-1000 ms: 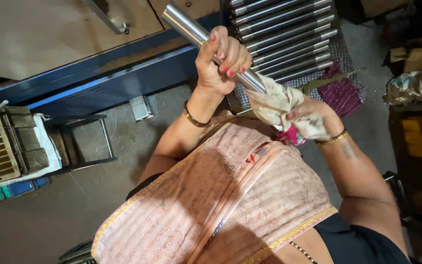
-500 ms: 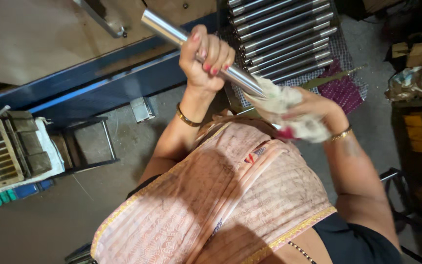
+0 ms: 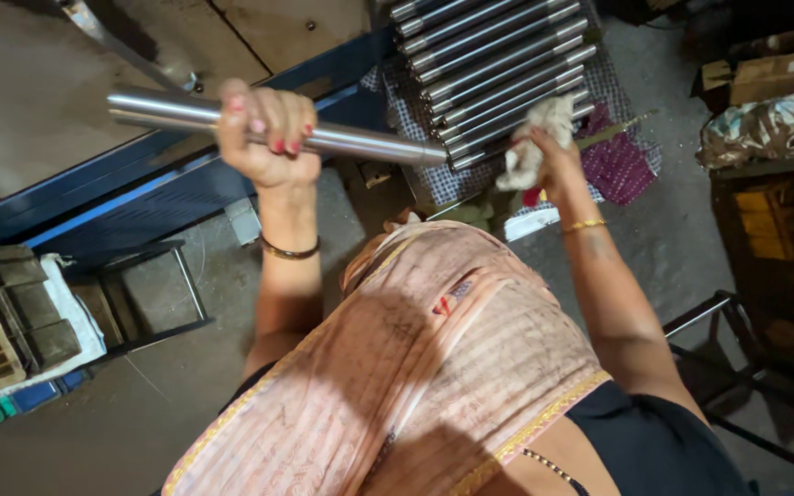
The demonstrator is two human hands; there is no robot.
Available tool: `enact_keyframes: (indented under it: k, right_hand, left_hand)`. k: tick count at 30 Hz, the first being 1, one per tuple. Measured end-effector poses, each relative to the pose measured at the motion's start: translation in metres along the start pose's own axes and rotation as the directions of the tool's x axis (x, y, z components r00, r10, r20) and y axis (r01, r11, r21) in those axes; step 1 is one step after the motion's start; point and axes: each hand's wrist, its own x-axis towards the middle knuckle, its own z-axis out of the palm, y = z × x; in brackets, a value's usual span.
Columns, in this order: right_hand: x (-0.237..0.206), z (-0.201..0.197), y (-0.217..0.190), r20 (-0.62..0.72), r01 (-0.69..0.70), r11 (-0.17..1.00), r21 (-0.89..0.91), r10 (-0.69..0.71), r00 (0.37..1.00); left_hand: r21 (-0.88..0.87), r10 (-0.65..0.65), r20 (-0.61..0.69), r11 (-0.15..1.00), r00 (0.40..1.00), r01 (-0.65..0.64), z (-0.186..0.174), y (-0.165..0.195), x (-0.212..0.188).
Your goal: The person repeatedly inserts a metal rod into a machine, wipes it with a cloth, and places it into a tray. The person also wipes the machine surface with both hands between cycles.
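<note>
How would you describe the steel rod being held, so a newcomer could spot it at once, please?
Start at the blue bench edge. Just above it, the left hand grips a polished steel rod. Unlike the racked rods, it is lifted clear, alone.

— What does the left hand (image 3: 264,133) hold?
— A shiny steel rod (image 3: 277,129), fingers wrapped round its middle, lifted level over the blue-edged bench (image 3: 75,197).

— And the right hand (image 3: 549,156)?
— It grips a crumpled pale rag (image 3: 530,138), just off the rod's near end.

— What lies behind?
— A row of similar rods (image 3: 498,64) side by side on a checked cloth (image 3: 470,179), with a purple cloth (image 3: 622,165) beside.
</note>
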Motion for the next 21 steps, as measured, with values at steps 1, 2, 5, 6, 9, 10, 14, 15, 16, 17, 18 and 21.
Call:
enact_keyframes:
  k: [1, 2, 5, 6, 9, 10, 14, 15, 16, 17, 18, 21]
  right_hand:
    - [0.011, 0.012, -0.001, -0.104, 0.046, 0.999, -0.01, -0.047, 0.993]
    - [0.022, 0.024, -0.002, -0.208, 0.093, 0.995, -0.025, -0.096, 0.973]
    - [0.041, 0.029, -0.008, -0.13, -0.001, 0.928, -0.373, -0.051, 0.99]
    - [0.047, 0.025, -0.008, -0.178, 0.02, 0.878, -0.478, -0.119, 0.977]
    - [0.05, -0.004, -0.006, -0.329, -0.031, 0.778, -0.627, -0.229, 0.916]
    - [0.046, -0.018, -0.007, -0.405, -0.095, 0.81, -0.579, -0.184, 0.896]
    - [0.024, -0.048, 0.007, -0.507, -0.225, 0.873, -0.433, -0.03, 0.861]
    - [0.02, -0.051, 0.01, -0.545, -0.252, 0.873, -0.418, -0.019, 0.838]
    - [0.018, -0.052, 0.013, -0.583, -0.311, 0.82, -0.48, -0.032, 0.812]
    - [0.018, -0.05, 0.016, -0.616, -0.369, 0.761, -0.534, -0.051, 0.786]
    - [0.018, -0.049, 0.018, -0.645, -0.425, 0.695, -0.58, -0.073, 0.76]
    - [0.018, -0.044, 0.022, -0.549, -0.376, 0.556, -0.741, -0.181, 0.816]
  left_hand:
    - [0.031, -0.041, -0.023, 0.999, 0.999, 0.041, 0.0, -0.007, -0.006]
    - [0.061, -0.082, -0.048, 0.995, 0.995, 0.085, -0.001, -0.011, -0.011]
    - [0.108, -0.123, -0.12, 0.985, 0.985, 0.136, -0.001, -0.014, -0.023]
    - [0.134, -0.115, -0.125, 0.982, 0.986, 0.131, -0.001, -0.012, -0.026]
    - [0.211, -0.098, -0.12, 0.97, 0.988, 0.122, 0.001, -0.005, -0.031]
    - [0.235, -0.094, -0.117, 0.965, 0.989, 0.119, 0.002, -0.001, -0.031]
    - [0.328, -0.098, -0.121, 0.935, 0.988, 0.133, 0.007, 0.004, -0.034]
    - [0.34, -0.103, -0.121, 0.93, 0.987, 0.139, 0.009, 0.003, -0.035]
    - [0.351, -0.108, -0.12, 0.925, 0.987, 0.144, 0.009, 0.001, -0.035]
    - [0.363, -0.111, -0.117, 0.92, 0.987, 0.147, 0.01, -0.002, -0.035]
    - [0.361, -0.125, -0.103, 0.92, 0.987, 0.155, 0.009, -0.005, -0.036]
    - [0.363, -0.167, -0.064, 0.914, 0.984, 0.179, 0.009, -0.013, -0.035]
